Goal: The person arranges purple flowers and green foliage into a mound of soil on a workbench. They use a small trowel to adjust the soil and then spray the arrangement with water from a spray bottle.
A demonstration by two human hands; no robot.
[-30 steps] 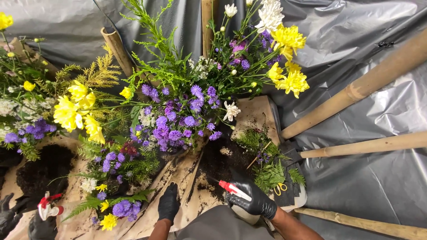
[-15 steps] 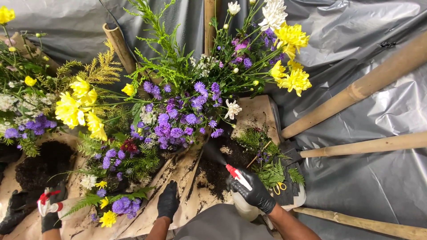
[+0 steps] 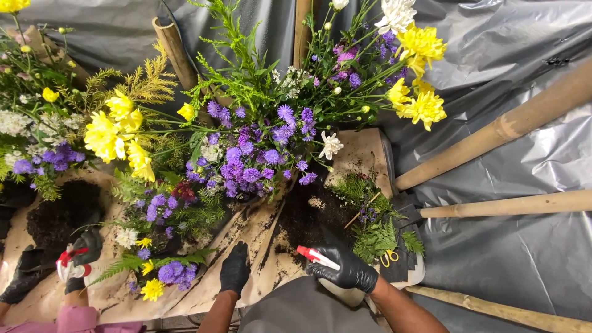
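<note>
The right hand (image 3: 345,268), in a black glove, is closed around a spray bottle (image 3: 327,271) with a red and white nozzle that points left and up toward a patch of dark soil (image 3: 305,216). Just right of that grip lie fern cuttings (image 3: 379,234) and yellow-handled scissors (image 3: 390,258), so room on that side is tight; beyond them the grey plastic sheet (image 3: 524,246) opens out between 2 bamboo poles (image 3: 512,203). The left hand (image 3: 235,268), also gloved, rests with fingers bent on the brown paper (image 3: 259,246); it seems to hold nothing, though the palm is hidden. Above both hands the mass of purple flowers (image 3: 246,166) and yellow flowers (image 3: 123,135) crowds close. At far left another person's gloved hand (image 3: 83,253) grips a second red and white sprayer (image 3: 69,265). Against 0.5 s ago, the right hand with its bottle sits slightly lower and further left.
</note>
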